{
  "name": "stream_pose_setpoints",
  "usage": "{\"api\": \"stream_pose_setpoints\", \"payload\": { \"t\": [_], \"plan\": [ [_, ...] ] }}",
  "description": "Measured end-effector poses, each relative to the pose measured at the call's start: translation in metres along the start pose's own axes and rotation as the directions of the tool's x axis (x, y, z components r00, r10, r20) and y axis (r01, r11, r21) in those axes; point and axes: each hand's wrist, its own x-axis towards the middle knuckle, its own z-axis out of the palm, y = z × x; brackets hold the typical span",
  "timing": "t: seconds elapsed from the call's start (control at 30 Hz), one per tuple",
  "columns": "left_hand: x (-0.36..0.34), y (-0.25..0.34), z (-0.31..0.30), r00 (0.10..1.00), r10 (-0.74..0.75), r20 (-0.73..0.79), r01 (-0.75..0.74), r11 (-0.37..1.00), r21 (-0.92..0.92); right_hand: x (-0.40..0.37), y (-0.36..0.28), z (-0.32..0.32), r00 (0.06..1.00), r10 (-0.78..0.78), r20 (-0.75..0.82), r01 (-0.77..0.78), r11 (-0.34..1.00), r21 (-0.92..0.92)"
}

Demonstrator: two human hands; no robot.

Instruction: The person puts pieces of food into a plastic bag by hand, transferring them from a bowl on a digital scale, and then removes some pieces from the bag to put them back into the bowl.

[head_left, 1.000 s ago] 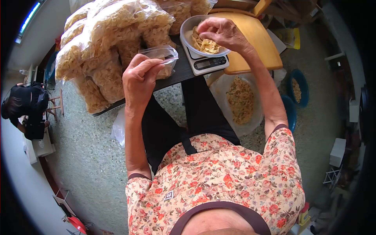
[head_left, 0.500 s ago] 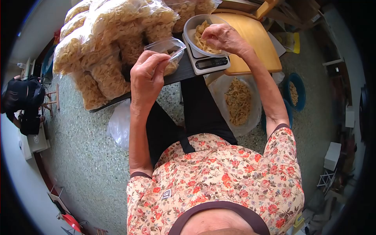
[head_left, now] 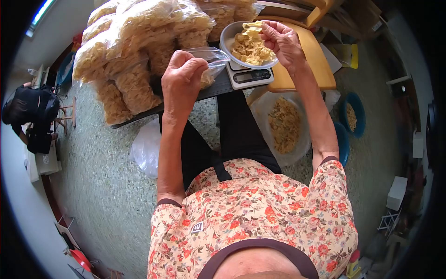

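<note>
My left hand is closed, pinching the edge of a clear plastic bag that holds some pale dried slices low down. Between the fingertips of my right hand are a few thin, yellowish dried slices, raised over a clear plastic bowl. More of the same slices lie in that bowl. It rests on a white digital kitchen scale, whose readout I cannot make out.
Filled bags of dried slices are piled on the dark table. A wooden chair stands to the right. On the floor are a large tub of slices, blue basins and a white plastic bag. Another person is far left.
My right hand has risen from inside the bowl and now lifts a few slices above it. My left hand, with the bag, has shifted slightly right, towards the scale.
</note>
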Motion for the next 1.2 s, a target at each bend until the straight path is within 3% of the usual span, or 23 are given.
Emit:
{"api": "stream_pose_setpoints", "payload": {
  "t": [0.1,0.17,0.23,0.27,0.37,0.4,0.47,0.63,0.73,0.77,0.87,0.9,1.0,1.1,1.13,1.2],
  "plan": [
    [-0.002,0.0,0.004,1.0,-0.022,-0.01,0.022,0.999,-0.031,-0.012,-0.003,0.033,0.989,-0.08,0.122,0.072,0.995,0.065],
    [-0.002,0.002,0.006,1.0,-0.019,-0.021,0.017,0.998,-0.062,-0.022,0.001,0.054,0.981,-0.087,0.176,0.096,0.994,-0.043],
    [-0.003,0.005,0.006,0.999,-0.027,-0.024,0.026,0.998,-0.059,-0.03,0.014,0.079,0.947,-0.232,0.221,0.277,0.939,-0.203],
    [-0.003,0.006,0.005,0.999,-0.037,-0.025,0.036,0.998,-0.061,-0.035,0.016,0.088,0.946,-0.253,0.204,0.311,0.886,-0.345],
    [-0.006,0.005,0.002,0.998,-0.052,-0.025,0.05,0.996,-0.07,-0.038,0.0,0.092,0.889,-0.207,0.409,0.432,0.679,-0.594],
    [-0.007,0.005,0.001,0.998,-0.054,-0.023,0.053,0.996,-0.069,-0.036,0.003,0.09,0.889,-0.205,0.409,0.429,0.681,-0.593],
    [-0.008,0.006,-0.001,0.998,-0.051,-0.044,0.048,0.997,-0.068,-0.029,0.009,0.086,0.682,-0.509,0.526,0.729,0.414,-0.545],
    [-0.011,0.012,-0.009,0.996,-0.083,-0.041,0.081,0.995,-0.064,-0.045,0.005,0.089,0.71,-0.314,0.63,0.688,0.503,-0.524],
    [-0.014,0.014,-0.015,0.994,-0.104,-0.035,0.102,0.994,-0.045,-0.04,0.018,0.095,0.567,-0.373,0.735,0.803,0.451,-0.391],
    [-0.014,0.014,-0.016,0.994,-0.104,-0.043,0.103,0.994,-0.02,-0.039,0.02,0.097,0.571,-0.373,0.731,0.8,0.451,-0.395],
    [-0.015,0.008,-0.017,0.998,-0.016,-0.061,0.018,1.0,0.024,-0.035,0.021,0.106,0.585,-0.077,0.807,0.771,0.362,-0.525],
    [-0.016,0.008,-0.017,0.998,-0.011,-0.054,0.012,1.0,0.015,-0.032,0.021,0.11,0.595,-0.076,0.8,0.765,0.359,-0.535],
    [-0.016,0.011,-0.019,0.997,-0.041,-0.068,0.042,0.999,0.007,-0.024,0.021,0.126,0.651,0.188,0.736,0.676,0.299,-0.674],
    [-0.017,0.01,-0.018,0.997,-0.041,-0.064,0.043,0.999,0.03,-0.023,0.021,0.133,0.669,0.269,0.693,0.65,0.24,-0.721],
    [-0.017,0.01,-0.018,0.997,-0.039,-0.065,0.041,0.999,0.031,-0.023,0.023,0.13,0.67,0.267,0.693,0.651,0.238,-0.721],
    [-0.016,0.01,-0.018,0.992,-0.108,-0.072,0.109,0.994,0.01,-0.022,0.025,0.118,0.635,-0.006,0.772,0.726,0.347,-0.594]
  ]
}}
